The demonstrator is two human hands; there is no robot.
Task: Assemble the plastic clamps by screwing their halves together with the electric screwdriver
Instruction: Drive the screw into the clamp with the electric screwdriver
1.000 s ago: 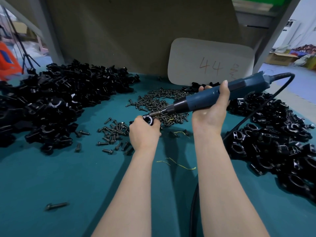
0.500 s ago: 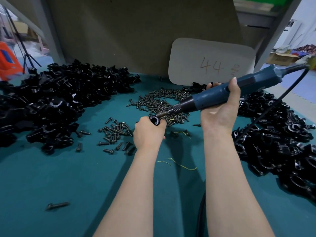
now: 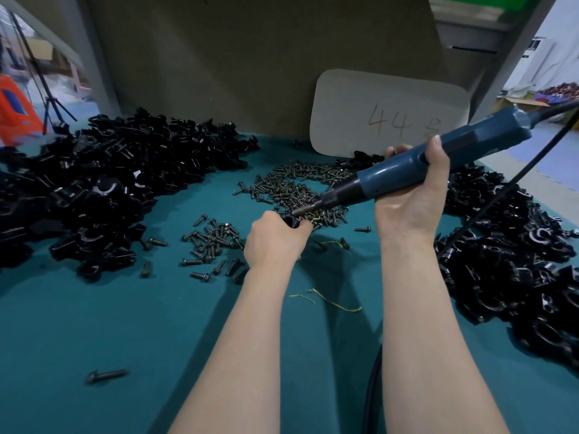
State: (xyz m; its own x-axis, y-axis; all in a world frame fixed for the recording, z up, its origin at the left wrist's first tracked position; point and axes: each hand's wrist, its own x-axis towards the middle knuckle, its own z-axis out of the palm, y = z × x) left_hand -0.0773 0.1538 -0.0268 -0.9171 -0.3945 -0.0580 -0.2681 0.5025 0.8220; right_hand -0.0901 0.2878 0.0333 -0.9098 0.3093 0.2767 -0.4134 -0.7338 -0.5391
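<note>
Black clamp (image 3: 290, 221) gripped in your left hand (image 3: 271, 242) sits lower left of your right hand (image 3: 410, 202), whose clasped screwdriver (image 3: 391, 180) slants down-left, tip on it.

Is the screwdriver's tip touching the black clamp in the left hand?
Cannot tell. The head view shows the screwdriver tip ending right at the clamp in the left hand; darkness hides any gap.
</note>
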